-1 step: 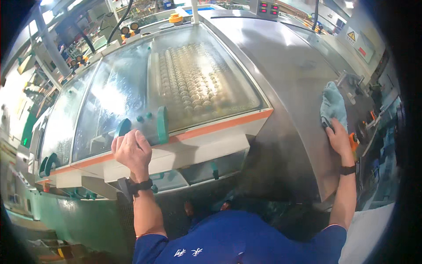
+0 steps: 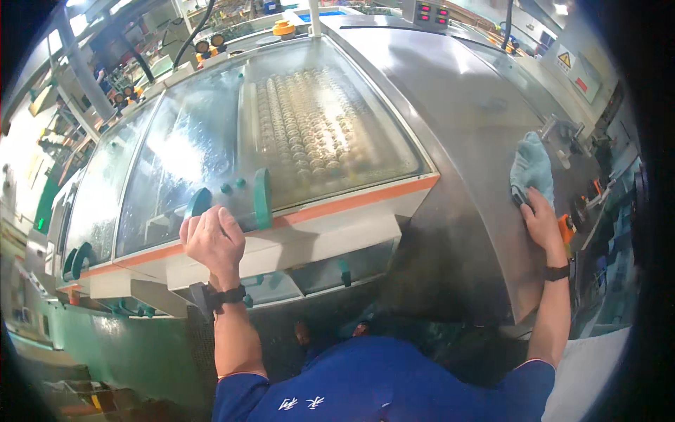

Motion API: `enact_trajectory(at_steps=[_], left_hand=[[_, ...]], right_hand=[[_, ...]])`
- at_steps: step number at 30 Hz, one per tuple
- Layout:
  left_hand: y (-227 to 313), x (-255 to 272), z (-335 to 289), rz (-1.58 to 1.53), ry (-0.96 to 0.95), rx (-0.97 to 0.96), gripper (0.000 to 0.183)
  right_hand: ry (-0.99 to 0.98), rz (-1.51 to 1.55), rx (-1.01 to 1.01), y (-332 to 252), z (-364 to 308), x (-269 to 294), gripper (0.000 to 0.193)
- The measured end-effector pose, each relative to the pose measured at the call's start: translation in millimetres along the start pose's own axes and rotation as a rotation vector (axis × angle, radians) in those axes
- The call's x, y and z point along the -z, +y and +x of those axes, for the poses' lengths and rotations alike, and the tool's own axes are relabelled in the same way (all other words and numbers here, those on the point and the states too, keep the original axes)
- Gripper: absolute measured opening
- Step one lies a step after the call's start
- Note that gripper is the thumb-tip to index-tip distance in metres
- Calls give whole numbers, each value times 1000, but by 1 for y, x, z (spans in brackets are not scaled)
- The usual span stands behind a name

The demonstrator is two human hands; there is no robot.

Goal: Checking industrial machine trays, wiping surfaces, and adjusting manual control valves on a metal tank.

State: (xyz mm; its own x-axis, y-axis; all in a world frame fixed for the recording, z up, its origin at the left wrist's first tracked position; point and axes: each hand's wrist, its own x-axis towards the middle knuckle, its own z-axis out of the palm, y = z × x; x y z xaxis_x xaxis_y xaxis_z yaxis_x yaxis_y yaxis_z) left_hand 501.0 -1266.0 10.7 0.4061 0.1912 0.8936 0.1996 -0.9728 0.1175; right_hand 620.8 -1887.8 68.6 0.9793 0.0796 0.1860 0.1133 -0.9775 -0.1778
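Observation:
My left hand point(image 2: 214, 238) is closed at the left end of a green handle point(image 2: 262, 199) on the front edge of a clear machine lid point(image 2: 204, 126). Its fingers curl down, so their exact hold is partly hidden. Far to the right, my right hand point(image 2: 541, 218) is closed at the near end of a light-blue cloth point(image 2: 533, 165). The bunched cloth lies over the right side of a steel cover point(image 2: 450, 119). A small dark piece point(image 2: 521, 195) shows between my fingers and the cloth; I cannot make out what it is.
Beneath the lid run rows of pale rollers point(image 2: 302, 126), seen through wet panels. An orange strip point(image 2: 358, 197) edges the lid's front. Knobs and brackets point(image 2: 569, 144) stick out beyond the cloth. A red-lit display point(image 2: 432, 14) stands at the back, and green floor point(image 2: 112, 344) shows at lower left.

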Motion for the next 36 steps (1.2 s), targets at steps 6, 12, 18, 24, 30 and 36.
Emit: enact_trajectory(at_steps=[6,12,18,24,30,36], left_hand=[[-3,1,0,-15,-12,-10,21],[-3,0,1,-16,-6,-31,21],[-1,-1,1,-27,-7,-19,21],[-1,-1,1,-14,5,-23,22],[-2,-2,-1,3,-3,-22,23],[-3,-2,-4,7,-9,-8,23]], right_hand=[[-77,152,135,-38,11,12,47],[67,211,21,-31,-18,31,45],[181,376,-39,2,-69,28,40],[208,200,-8,18,-95,8,33],[239,173,20,11,-96,5,31],[249,161,1,-1,-97,8,32]])
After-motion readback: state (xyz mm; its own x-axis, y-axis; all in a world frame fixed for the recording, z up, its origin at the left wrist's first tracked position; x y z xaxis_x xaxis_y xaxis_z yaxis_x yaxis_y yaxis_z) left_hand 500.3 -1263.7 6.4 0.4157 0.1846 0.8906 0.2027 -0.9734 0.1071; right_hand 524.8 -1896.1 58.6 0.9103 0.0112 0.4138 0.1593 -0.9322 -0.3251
